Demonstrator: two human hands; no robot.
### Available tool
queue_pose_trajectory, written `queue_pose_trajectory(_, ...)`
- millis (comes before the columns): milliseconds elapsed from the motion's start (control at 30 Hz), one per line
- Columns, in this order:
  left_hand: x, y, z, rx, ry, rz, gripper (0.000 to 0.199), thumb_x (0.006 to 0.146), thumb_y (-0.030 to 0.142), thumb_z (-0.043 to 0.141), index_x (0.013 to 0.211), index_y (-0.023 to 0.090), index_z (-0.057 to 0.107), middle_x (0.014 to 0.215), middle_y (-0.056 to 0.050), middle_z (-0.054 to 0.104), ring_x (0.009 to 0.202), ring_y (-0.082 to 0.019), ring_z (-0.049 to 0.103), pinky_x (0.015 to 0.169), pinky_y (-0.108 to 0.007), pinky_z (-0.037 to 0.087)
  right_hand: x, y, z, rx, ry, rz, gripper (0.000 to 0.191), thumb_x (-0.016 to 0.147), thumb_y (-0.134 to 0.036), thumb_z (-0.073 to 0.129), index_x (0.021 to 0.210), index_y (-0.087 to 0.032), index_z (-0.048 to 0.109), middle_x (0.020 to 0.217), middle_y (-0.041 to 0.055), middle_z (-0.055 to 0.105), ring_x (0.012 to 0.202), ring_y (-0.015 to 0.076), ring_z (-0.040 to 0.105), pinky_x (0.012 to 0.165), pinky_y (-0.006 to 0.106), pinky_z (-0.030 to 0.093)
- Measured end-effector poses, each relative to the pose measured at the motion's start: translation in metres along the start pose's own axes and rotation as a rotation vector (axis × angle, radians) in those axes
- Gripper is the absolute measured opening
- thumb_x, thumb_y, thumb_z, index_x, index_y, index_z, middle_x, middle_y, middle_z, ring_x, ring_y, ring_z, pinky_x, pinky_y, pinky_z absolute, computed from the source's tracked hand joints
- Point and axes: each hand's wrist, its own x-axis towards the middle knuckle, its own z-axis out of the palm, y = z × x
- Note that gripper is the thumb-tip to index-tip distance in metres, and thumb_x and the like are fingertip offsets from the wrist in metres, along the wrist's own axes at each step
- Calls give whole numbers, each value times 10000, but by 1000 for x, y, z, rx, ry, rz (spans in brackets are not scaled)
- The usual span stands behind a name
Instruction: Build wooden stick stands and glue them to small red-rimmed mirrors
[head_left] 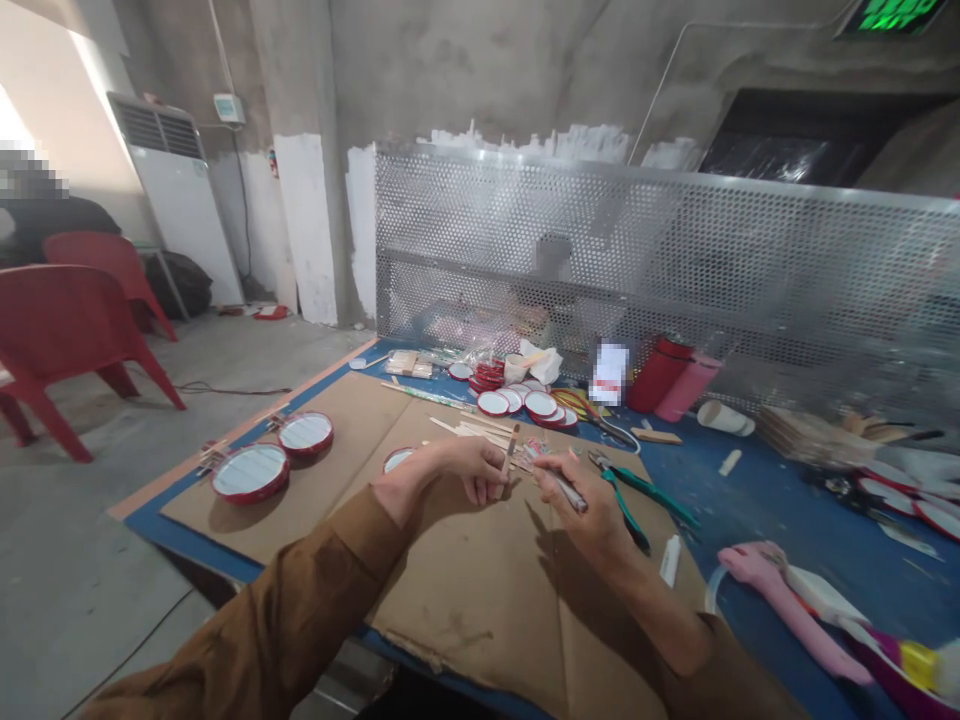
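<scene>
A: Both hands over the cardboard (480, 590)? What's in them?
B: Left hand (472, 468) pinches a wooden stick (510, 450) upright. Right hand (581, 505) is wrapped around a pen (566, 487), tip near the stick. Pliers (637, 490) lie just beside it.

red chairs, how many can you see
2. One chair stands at the left edge on the floor; a second chair is behind it, nearer the wall. Others may be out of frame.
</scene>
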Motion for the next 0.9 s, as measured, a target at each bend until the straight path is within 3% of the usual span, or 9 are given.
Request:
queue_pose_trajectory(133,2,-1,-1,23,-2,2,183,782,334,637,806,162,577,679,12,629,571,-116,632,582,-265,539,-2,-1,-2,8,33,28,232,928,-380,482,971,-228,652,876,40,715,781,208,678,906,430,492)
queue_pose_trajectory(333,6,-4,0,14,-14,18,230,779,376,650,854,171,578,670,21,624,544,-107,615,544,-245,526,-1,-6,0,-6,-92,-21,244,929,-373,473,920,-217,660,687,4,675,710,194,660,1025,461,408)
queue_pose_trajectory(433,7,-5,0,-1,-13,20,228,790,365,640,889,167,583,655,21,623,541,-107,614,543,-240,524,-1,-2,1,-1,-84,16,244,927,-368,478,941,-208,662,713,16,687,736,200,660,1008,445,427)
queue_pose_trajectory(633,6,-4,0,-30,-16,30,231,770,372,664,849,172,580,654,18,632,551,-114,616,543,-251,525,-3,8,3,-21,-129,55,223,923,-387,496,945,-230,653,751,-1,695,770,209,671,1158,558,172)
queue_pose_trajectory(900,6,-4,0,-16,-12,36,276,754,425,678,825,174,590,659,14,629,552,-113,612,544,-253,525,-2,6,4,1,-134,52,225,911,-381,505,968,-234,665,778,6,709,747,202,669,1162,567,142)
